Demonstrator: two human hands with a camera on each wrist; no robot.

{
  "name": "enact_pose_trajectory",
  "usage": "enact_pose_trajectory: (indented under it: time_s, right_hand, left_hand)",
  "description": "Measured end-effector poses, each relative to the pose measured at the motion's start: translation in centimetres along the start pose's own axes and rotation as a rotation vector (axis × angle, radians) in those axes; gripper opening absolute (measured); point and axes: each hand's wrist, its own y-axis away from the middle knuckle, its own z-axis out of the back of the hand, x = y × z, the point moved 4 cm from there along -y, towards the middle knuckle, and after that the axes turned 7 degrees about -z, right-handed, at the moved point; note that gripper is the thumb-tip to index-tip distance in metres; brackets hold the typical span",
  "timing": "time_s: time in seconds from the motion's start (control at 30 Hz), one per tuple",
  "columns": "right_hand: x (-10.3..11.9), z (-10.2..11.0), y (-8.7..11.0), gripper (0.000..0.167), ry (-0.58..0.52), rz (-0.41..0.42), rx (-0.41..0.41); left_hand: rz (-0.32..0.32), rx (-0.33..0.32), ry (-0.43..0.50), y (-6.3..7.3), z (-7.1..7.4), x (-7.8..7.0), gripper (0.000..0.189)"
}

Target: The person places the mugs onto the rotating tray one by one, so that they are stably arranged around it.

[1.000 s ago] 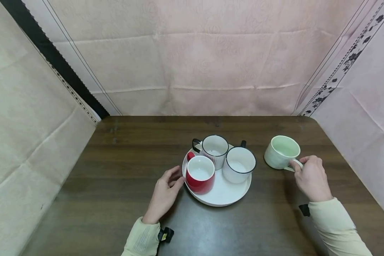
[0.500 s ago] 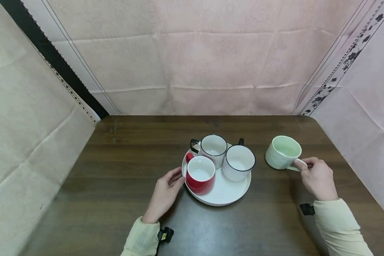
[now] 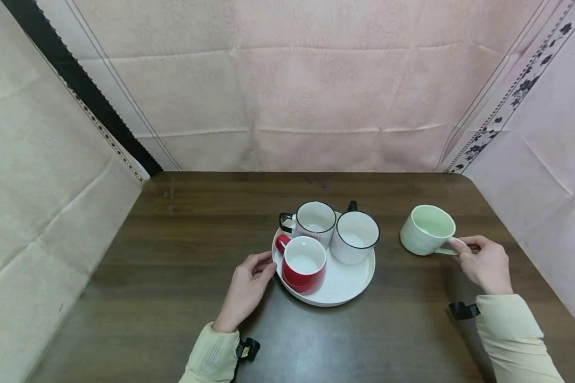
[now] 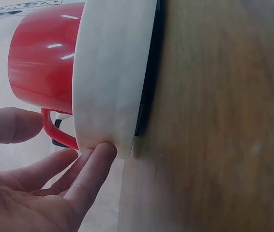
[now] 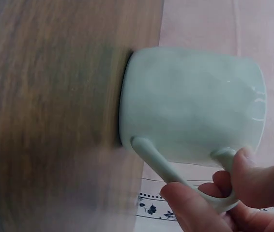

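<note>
My left hand (image 3: 245, 290) is at the left side of a round white turntable (image 3: 347, 290). Its fingertips touch the white side wall, and in the left wrist view the thumb is at the red handle of a red mug (image 4: 45, 58). On the turntable stand that mug, white inside, and two white mugs with black rims and black handles: one at the back left (image 3: 316, 218), one at the back right (image 3: 356, 234). To the right, my right hand (image 3: 484, 263) grips the handle of a pale green mug (image 3: 426, 231), upright on the table.
The brown wooden table (image 3: 196, 213) is bordered by pale cloth (image 3: 306, 96) at the back and on both sides. Black straps with small devices (image 3: 248, 349) sit at both wrists.
The turntable has turned counterclockwise: the red mug shifts right, the white mugs swing left and back. My right hand and the green mug have moved slightly right. My left hand stays in place.
</note>
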Motion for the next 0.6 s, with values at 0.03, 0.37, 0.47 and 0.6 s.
enact_pose_trajectory:
  time_s: [0.03, 0.37, 0.47, 0.6]
  right_hand:
    - [-0.1, 0.1, 0.1, 0.043, -0.005, -0.006, -0.001]
    - [-0.2, 1.4, 1.2, 0.043, -0.189, -0.003, 0.079]
    - [0.0, 2.2, 1.9, 0.032, -0.323, -0.002, 0.130]
    - [0.6, 3.3, 3.1, 0.016, -0.442, 0.025, 0.186]
  left_hand:
    - [0.002, 0.002, 0.001, 0.0, 0.0, 0.0, 0.036]
    - [0.000, 0.004, -0.016, -0.2, -0.2, -0.1, 0.038]
    - [0.002, 0.008, -0.024, -0.2, -0.2, -0.1, 0.038]
    - [0.007, 0.013, -0.027, -0.2, -0.2, 0.0, 0.038]
